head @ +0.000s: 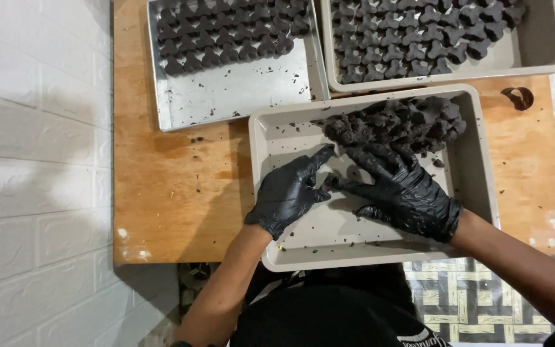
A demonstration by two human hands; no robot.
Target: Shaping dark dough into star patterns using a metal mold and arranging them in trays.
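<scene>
Black-gloved hands rest inside a beige tray point(271, 193) at the table's point(162, 180) near edge. Left hand point(288, 191) lies open, fingers flat, gripping nothing. Right hand point(401, 189) spreads open, fingertips touching a dark dough heap point(396, 122) piled toward the tray's far right corner, just beyond both hands. Bare tray floor lies near and left. Two trays of shaped dark pieces point(226, 35) line the far edge.
</scene>
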